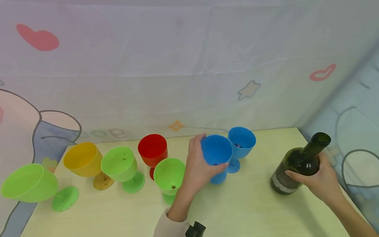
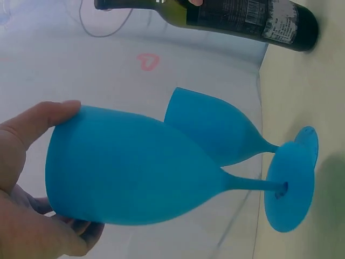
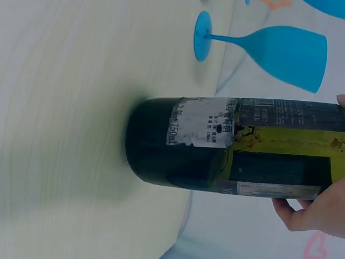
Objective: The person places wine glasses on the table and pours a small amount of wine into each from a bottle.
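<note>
My left hand (image 1: 199, 164) grips a blue plastic goblet (image 1: 217, 149) by its bowl near the rim, thumb on the near side and fingers round the far side. In the left wrist view the goblet's foot (image 2: 289, 202) shows close to the tabletop. A second blue goblet (image 1: 242, 143) stands just behind it to the right. On the right side of the table, my right hand (image 1: 322, 182) holds a dark green wine bottle (image 1: 296, 161) round its upper body. The bottle is uncorked and upright, its worn label (image 3: 205, 121) facing the right wrist camera.
Left of my left hand stand a green goblet (image 1: 168, 172), a red goblet (image 1: 152, 148), another green goblet (image 1: 118, 163) and a yellow goblet (image 1: 83, 159). One more green goblet (image 1: 29, 184) is at the far left. A printed cloth (image 1: 177, 42) hangs behind the table (image 1: 245, 210).
</note>
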`<state>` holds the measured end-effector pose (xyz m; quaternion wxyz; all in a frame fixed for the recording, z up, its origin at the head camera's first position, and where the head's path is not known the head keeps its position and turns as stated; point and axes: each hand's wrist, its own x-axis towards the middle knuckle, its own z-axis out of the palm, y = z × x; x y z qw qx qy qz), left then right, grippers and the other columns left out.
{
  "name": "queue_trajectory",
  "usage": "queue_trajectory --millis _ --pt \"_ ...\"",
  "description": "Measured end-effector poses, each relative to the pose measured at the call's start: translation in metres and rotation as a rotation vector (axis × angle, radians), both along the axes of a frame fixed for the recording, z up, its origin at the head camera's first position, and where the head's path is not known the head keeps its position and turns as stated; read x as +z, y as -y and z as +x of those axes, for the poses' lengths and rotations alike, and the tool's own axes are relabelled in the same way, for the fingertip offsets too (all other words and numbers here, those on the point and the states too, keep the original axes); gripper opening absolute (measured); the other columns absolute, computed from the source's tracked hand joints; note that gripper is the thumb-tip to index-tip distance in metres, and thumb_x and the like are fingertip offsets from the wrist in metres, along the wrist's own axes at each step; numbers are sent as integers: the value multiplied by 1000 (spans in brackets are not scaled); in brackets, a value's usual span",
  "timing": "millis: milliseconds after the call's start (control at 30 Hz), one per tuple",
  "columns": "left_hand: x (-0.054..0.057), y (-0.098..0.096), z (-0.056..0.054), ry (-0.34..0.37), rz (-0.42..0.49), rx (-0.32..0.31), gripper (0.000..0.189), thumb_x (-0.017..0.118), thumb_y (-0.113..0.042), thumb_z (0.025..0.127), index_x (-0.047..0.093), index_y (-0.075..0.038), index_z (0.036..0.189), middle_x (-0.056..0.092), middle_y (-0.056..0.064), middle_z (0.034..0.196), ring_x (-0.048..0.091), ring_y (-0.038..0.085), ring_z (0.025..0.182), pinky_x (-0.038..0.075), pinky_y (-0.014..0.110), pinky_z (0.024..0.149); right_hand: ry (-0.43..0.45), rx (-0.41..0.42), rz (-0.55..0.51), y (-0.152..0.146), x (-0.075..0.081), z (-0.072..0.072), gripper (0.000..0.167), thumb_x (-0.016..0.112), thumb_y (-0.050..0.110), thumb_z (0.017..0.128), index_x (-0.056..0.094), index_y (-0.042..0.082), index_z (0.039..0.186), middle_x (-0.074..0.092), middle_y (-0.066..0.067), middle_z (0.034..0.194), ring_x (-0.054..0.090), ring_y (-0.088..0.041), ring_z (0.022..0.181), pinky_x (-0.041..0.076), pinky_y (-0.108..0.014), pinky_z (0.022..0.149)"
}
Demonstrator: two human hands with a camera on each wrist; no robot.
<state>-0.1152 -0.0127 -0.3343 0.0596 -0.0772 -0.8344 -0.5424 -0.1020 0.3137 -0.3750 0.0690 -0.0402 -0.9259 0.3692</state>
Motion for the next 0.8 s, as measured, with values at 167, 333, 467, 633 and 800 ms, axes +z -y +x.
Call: queue_trajectory --millis 167,333,467,633,800 --pt "-6 1 1 2 19 -62 86 80 -21 66 30 -9 136 37 9 133 36 30 122 46 47 84 -36 26 22 8 -1 1 89 77 23 72 19 -5 133 40 -34 115 44 -51 97 37 -58 70" --pt "-11 1 3 -33 36 -117 85 80 -20 65 32 -9 134 39 8 131 38 29 120 46 46 83 -74 28 31 12 -3 2 91 79 20 69 20 -6 133 40 -34 115 44 -51 97 37 -59 71" --pt "-13 1 4 -38 36 -142 84 79 -19 66 32 -8 134 38 9 131 38 29 120 47 46 83 -85 19 36 14 -3 3 91 80 20 68 22 -7 132 40 -34 114 44 -51 97 37 -59 72" --pt "-15 2 5 -30 22 -150 84 78 -19 67 31 -9 135 37 8 132 38 29 121 46 45 83 -74 16 32 13 -3 4 91 80 20 69 21 -7 132 40 -35 115 43 -51 97 37 -59 72" --pt "-17 3 4 -15 19 -169 84 77 -19 67 30 -9 135 37 9 133 37 30 121 46 46 83 -78 22 32 13 -3 4 91 80 20 69 21 -8 133 39 -35 115 43 -52 97 37 -59 72"
